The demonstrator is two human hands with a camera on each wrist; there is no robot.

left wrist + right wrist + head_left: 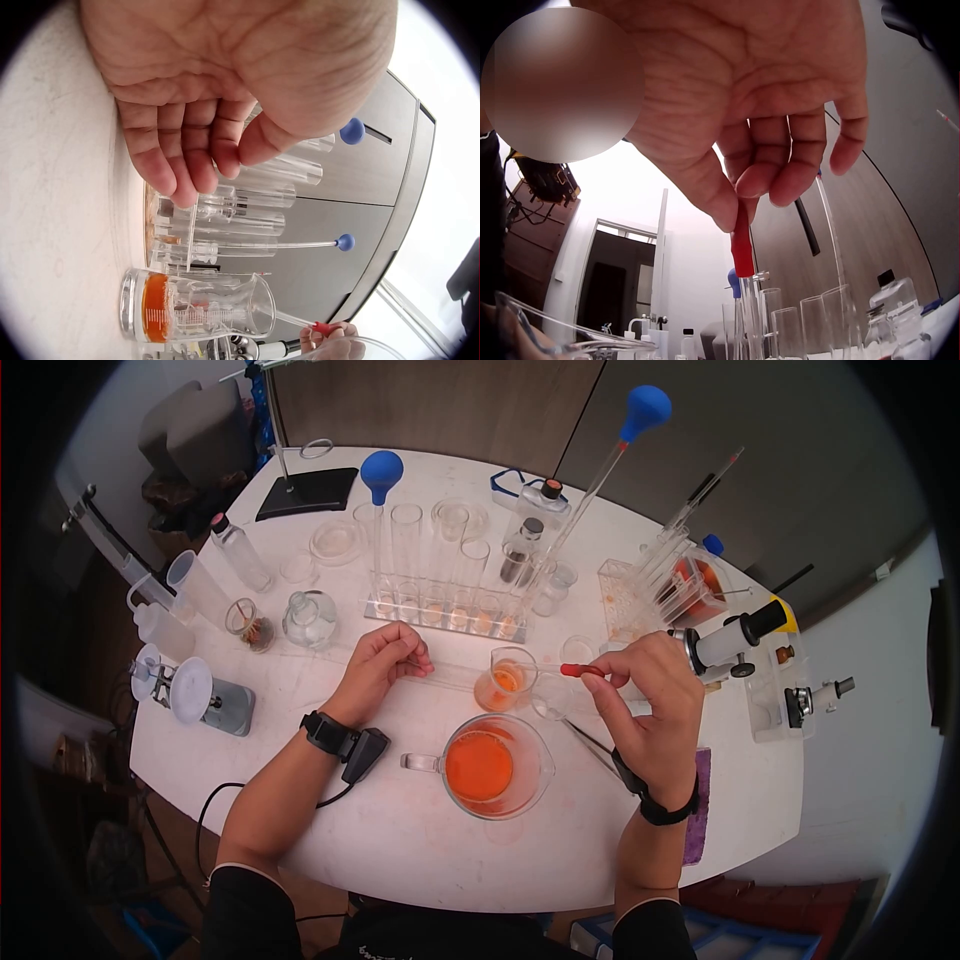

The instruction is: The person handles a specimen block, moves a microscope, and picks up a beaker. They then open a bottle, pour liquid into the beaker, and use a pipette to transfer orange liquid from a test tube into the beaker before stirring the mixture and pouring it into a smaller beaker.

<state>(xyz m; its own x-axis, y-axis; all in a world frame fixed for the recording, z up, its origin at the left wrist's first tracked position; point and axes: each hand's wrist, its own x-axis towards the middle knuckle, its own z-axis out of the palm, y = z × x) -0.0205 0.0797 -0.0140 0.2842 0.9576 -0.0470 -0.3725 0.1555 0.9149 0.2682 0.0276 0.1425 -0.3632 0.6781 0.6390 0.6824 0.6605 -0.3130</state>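
Note:
My right hand (650, 700) pinches the red rubber bulb (574, 670) of a glass dropper between thumb and finger. The dropper slants into a small glass beaker (217, 311) with orange liquid (156, 307) at its bottom. In the right wrist view, the bulb (742, 251) is held from above by the fingertips. Left of the beaker, my left hand (385, 670) is held with loosely curled fingers, and nothing shows in its grasp. Nearer the body stands a large handled glass jug (530, 785) with orange liquid (478, 765).
Behind the hands stands a clear rack (400, 615) with tubes and a blue-bulbed pipette (381, 475). Tweezers (590, 743) lie right of the jug. A microscope (725, 645) is at the right, a balance (228, 710) at the left, and a round flask (309, 620) beyond the left hand.

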